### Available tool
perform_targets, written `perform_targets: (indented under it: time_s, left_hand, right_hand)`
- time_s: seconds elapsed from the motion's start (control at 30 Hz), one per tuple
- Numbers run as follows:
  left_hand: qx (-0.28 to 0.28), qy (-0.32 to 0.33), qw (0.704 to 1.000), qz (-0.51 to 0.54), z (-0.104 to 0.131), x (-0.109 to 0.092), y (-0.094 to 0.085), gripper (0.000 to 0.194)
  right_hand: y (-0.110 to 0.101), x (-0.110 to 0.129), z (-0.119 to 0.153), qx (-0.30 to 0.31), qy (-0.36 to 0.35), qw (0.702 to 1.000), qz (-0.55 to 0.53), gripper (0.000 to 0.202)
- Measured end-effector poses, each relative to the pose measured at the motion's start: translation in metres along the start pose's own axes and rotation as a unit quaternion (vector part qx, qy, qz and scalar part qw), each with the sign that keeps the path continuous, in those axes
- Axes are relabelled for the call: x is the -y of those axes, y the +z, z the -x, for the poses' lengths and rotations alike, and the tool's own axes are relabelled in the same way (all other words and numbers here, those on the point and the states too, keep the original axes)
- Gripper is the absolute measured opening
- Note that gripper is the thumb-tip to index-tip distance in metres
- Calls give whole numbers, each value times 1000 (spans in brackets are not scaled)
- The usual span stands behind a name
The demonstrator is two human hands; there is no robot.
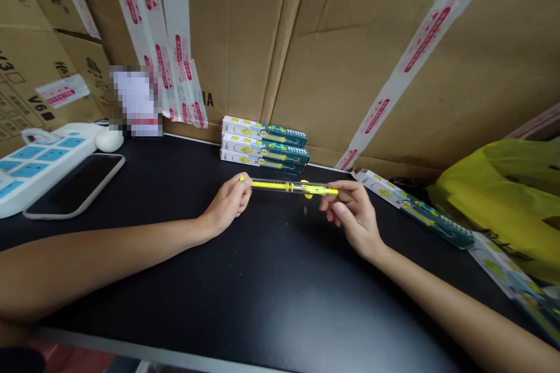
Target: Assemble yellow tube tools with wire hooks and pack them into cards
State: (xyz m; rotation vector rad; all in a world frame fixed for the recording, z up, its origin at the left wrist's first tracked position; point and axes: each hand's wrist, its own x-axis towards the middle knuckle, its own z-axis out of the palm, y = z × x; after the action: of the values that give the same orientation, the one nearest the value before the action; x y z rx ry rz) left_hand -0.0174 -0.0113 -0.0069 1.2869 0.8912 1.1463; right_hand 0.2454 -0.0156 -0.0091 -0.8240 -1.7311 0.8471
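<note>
A spring scale with a clear tube and yellow parts is held level above the black table, stretched between my two hands. My left hand is closed around its left end, and the fingers cover that tip. At the other end, my right hand has its fingertips on the yellow end piece, with the thumb lower and a little apart. Just beyond the scale, several printed boxes showing a picture of such a scale are stacked against the cardboard.
Another printed box lies slantwise at right, with one more box nearer me. Beside them sits a yellow plastic bag. At left are a white power strip and a phone. Taped cardboard walls the back of the table.
</note>
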Motion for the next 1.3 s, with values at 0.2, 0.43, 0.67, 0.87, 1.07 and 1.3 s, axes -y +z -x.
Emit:
perform_targets:
  time_s: [0.2, 0.43, 0.67, 0.87, 1.07, 1.3]
  left_hand:
    - [12, -8, 1000, -19, -1, 0, -1, 28]
    - [-5, 4, 1000, -28, 0, -1, 0, 35]
    - [-47, -10, 998, 36, -4, 0, 0, 38]
    - [-53, -11, 998, 40, -4, 0, 0, 38]
    - [-59, -12, 998, 37, -4, 0, 0, 38]
    - [-75, -9, 996, 44, -4, 1, -1, 37]
  right_hand:
    - [12, 10, 1, -33, 28, 999, -22, 16]
    - [14, 12, 6, -18, 26, 999, -12, 17]
    - [-2, -6, -3, 6, -33, 984, 174, 11]
    - [-4, -11, -9, 144, -41, 902, 405, 22]
    - [-1, -15, -9, 131, -9, 934, 331, 8]
    - [-2, 0, -15, -15, 84, 996, -20, 19]
